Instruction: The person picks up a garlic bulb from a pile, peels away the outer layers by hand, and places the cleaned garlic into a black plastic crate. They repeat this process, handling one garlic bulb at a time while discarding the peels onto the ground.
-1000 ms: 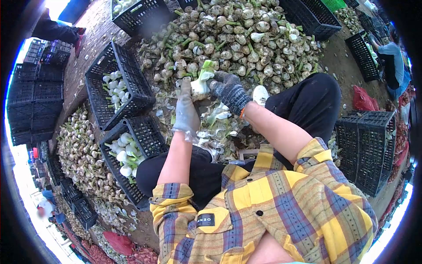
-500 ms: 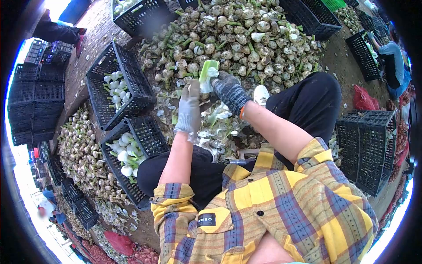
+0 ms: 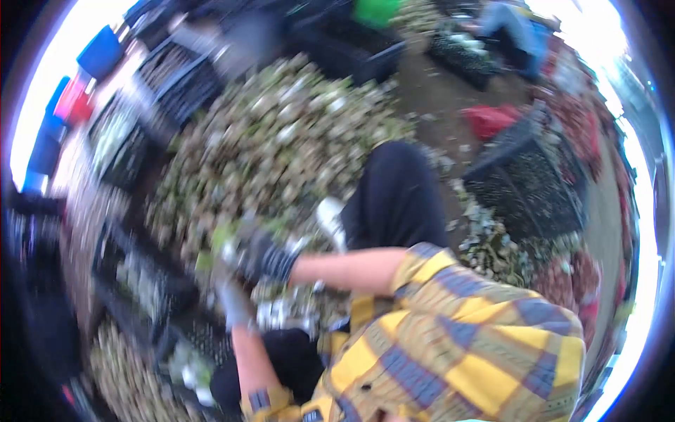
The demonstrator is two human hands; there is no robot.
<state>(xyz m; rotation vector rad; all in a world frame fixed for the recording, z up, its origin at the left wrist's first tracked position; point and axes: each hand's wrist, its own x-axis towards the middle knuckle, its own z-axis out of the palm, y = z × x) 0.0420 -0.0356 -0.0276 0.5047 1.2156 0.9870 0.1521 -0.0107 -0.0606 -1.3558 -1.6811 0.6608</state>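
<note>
The frame is blurred. My right hand (image 3: 266, 259), in a dark grey knitted glove, is closed around a pale bulb with a green stem (image 3: 226, 239) at left of centre. Just below it is my left hand (image 3: 235, 301) in a light grey glove, its fingers smeared near the bulb. Both hands are over the lower edge of a large heap of garlic-like bulbs (image 3: 281, 133). Loose pale peelings (image 3: 302, 302) lie below and to the right of the hands.
Black crates with white bulbs (image 3: 144, 281) (image 3: 186, 366) stand at left. More bulbs (image 3: 123, 366) lie at lower left. Stacked black crates (image 3: 527, 183) and a red bag (image 3: 492, 121) are at right. Another person (image 3: 510, 32) is at upper right.
The view has swung right, shifting the scene leftward and blurring it. My hands appear lower and further left, and my left hand's outstretched fingers are now smeared beside the bulb.
</note>
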